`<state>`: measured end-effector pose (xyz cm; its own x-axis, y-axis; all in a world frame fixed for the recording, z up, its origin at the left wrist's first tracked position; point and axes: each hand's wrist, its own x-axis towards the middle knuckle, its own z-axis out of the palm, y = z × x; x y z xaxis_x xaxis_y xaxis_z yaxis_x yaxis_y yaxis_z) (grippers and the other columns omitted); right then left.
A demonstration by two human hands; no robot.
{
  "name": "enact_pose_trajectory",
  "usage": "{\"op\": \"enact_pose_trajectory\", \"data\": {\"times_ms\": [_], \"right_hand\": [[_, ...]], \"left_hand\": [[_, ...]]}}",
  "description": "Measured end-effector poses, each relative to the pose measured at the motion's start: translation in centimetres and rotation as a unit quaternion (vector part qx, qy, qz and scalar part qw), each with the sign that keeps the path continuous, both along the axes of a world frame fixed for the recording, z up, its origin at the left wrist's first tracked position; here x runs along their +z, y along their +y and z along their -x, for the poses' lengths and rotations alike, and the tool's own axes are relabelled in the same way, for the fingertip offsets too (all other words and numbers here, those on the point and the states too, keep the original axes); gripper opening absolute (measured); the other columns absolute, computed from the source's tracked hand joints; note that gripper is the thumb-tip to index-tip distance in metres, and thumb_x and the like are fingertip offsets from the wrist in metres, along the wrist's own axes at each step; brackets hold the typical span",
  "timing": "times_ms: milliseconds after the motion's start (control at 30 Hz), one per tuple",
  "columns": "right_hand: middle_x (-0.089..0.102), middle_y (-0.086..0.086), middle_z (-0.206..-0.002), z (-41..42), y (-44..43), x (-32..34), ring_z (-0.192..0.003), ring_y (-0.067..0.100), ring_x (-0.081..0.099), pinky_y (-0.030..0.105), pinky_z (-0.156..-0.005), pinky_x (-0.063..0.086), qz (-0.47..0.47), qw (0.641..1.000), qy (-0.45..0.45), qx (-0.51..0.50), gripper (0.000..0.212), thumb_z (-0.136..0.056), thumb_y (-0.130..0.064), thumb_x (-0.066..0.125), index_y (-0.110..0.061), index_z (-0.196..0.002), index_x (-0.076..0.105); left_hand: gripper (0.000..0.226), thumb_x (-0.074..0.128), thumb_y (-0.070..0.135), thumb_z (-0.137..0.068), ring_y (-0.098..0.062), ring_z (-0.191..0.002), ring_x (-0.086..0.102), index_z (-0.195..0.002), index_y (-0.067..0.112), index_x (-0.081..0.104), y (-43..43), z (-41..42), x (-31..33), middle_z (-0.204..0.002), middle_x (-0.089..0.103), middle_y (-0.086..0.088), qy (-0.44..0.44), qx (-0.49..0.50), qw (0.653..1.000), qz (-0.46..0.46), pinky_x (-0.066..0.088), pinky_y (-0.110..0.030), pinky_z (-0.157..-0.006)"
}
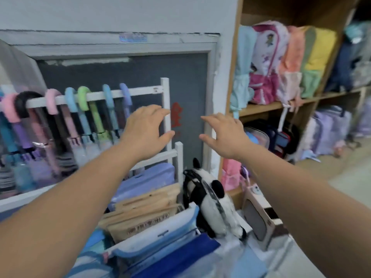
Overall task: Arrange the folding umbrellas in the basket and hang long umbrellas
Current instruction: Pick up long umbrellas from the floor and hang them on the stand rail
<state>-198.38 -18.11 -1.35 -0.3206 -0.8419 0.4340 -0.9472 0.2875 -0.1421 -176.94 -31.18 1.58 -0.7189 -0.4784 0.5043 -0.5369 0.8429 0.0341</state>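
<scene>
Long umbrellas (96, 117) hang left of the left hand (144, 131) (fingers (157, 111) spread, empty).

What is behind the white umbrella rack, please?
A dark grey panel with a red mark. The hanging long umbrellas and the left hand hide its lower left part.

— How many long umbrellas (84, 117) hang on the rail (144, 90)?
— Can't say. The row runs off the left edge, and the canopies there are smeared by blur.
— The red mark (176, 115) on the dark panel?
— Partly behind the white post (165, 87) and the left hand (144, 131); unreadable.
— The sticker (133, 37) up on the frame?
— Too blurred to read, as is the print on the wooden boards (144, 207).
</scene>
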Motion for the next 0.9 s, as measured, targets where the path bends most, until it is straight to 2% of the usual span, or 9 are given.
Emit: {"op": "enact_pose_trajectory", "data": {"times_ms": [67,167,267,433,533,600,667,767,900], "right_hand": [[0.043,-0.003,-0.152,1.6,4.1,-1.6,-0.141,0.026,0.037,0.051,-0.114,0.029,-0.021,0.999,-0.015,-0.038,0.062,-0.091,-0.063,0.048,-0.035,-0.146,0.043],[0.043,-0.003,-0.153,4.6,10.6,-4.2,-0.14,0.029,0.039,0.05,-0.111,0.033,-0.053,0.992,-0.047,-0.1,0.061,-0.089,-0.064,0.051,-0.037,-0.144,0.047],[0.044,-0.005,-0.149,7.9,17.4,-7.2,-0.136,0.03,0.043,0.049,-0.109,0.035,-0.083,0.981,-0.082,-0.158,0.061,-0.085,-0.066,0.056,-0.039,-0.14,0.05],[0.034,-0.006,-0.156,14.8,28.6,-11.7,-0.138,0.03,0.039,0.049,-0.112,0.031,-0.13,0.956,-0.13,-0.229,0.061,-0.088,-0.065,0.054,-0.042,-0.144,0.043],[0.033,-0.005,-0.158,19.6,35.1,-14.7,-0.14,0.027,0.038,0.047,-0.113,0.029,-0.143,0.944,-0.156,-0.253,0.06,-0.089,-0.063,0.055,-0.042,-0.144,0.043],[0.034,-0.005,-0.158,22.6,39.0,-16.7,-0.14,0.026,0.037,0.046,-0.113,0.028,-0.164,0.936,-0.168,-0.263,0.059,-0.089,-0.062,0.055,-0.043,-0.144,0.043],[0.035,-0.005,-0.157,25.3,42.4,-18.5,-0.14,0.026,0.037,0.046,-0.113,0.029,-0.184,0.926,-0.183,-0.273,0.059,-0.09,-0.062,0.054,-0.042,-0.144,0.043],[0.036,-0.004,-0.156,28.9,45.9,-21.0,-0.139,0.027,0.037,0.046,-0.114,0.03,-0.205,0.912,-0.213,-0.285,0.061,-0.09,-0.061,0.055,-0.039,-0.145,0.043],[0.037,-0.005,-0.155,33.1,47.8,-24.8,-0.14,0.025,0.037,0.044,-0.112,0.03,-0.23,0.896,-0.242,-0.291,0.061,-0.09,-0.062,0.055,-0.038,-0.145,0.043]], "left_hand": [[0.072,0.046,0.064,-0.084,-0.034,-0.132,0.047,-0.141,0.021,0.053,2.5,2.4,-1.4,-0.144,0.053,-0.006,-0.007,-0.033,0.999,-0.024,0.037,-0.047,-0.111],[0.065,0.057,0.056,-0.091,-0.032,-0.137,0.041,-0.146,0.023,0.047,6.9,6.6,-3.5,-0.149,0.047,-0.004,-0.043,-0.08,0.995,-0.051,0.034,-0.046,-0.114],[0.067,0.06,0.057,-0.088,-0.032,-0.136,0.043,-0.145,0.024,0.048,11.4,11.5,-5.6,-0.147,0.049,-0.003,-0.069,-0.125,0.988,-0.065,0.036,-0.047,-0.113],[0.062,0.065,0.051,-0.087,-0.032,-0.131,0.047,-0.141,0.022,0.053,20.5,21.0,-9.7,-0.141,0.055,-0.006,-0.105,-0.174,0.973,-0.109,0.037,-0.039,-0.11],[0.066,0.056,0.059,-0.079,-0.032,-0.123,0.053,-0.135,0.024,0.058,25.9,26.9,-13.3,-0.131,0.06,-0.005,-0.121,-0.183,0.965,-0.141,0.042,-0.041,-0.104],[0.063,0.059,0.058,-0.08,-0.031,-0.12,0.054,-0.133,0.024,0.058,28.9,30.6,-16.2,-0.126,0.06,-0.004,-0.138,-0.189,0.958,-0.165,0.043,-0.04,-0.101],[0.065,0.061,0.059,-0.081,-0.03,-0.124,0.052,-0.137,0.026,0.055,31.6,33.8,-18.9,-0.132,0.057,-0.003,-0.158,-0.188,0.95,-0.191,0.042,-0.04,-0.104],[0.077,0.049,0.071,-0.074,-0.027,-0.132,0.048,-0.139,0.029,0.053,34.6,37.7,-22.1,-0.143,0.054,-0.001,-0.182,-0.19,0.94,-0.216,0.04,-0.045,-0.11],[0.068,0.062,0.059,-0.085,-0.028,-0.132,0.047,-0.144,0.027,0.05,36.6,41.8,-26.7,-0.145,0.051,-0.001,-0.224,-0.182,0.922,-0.258,0.042,-0.042,-0.107]]}}
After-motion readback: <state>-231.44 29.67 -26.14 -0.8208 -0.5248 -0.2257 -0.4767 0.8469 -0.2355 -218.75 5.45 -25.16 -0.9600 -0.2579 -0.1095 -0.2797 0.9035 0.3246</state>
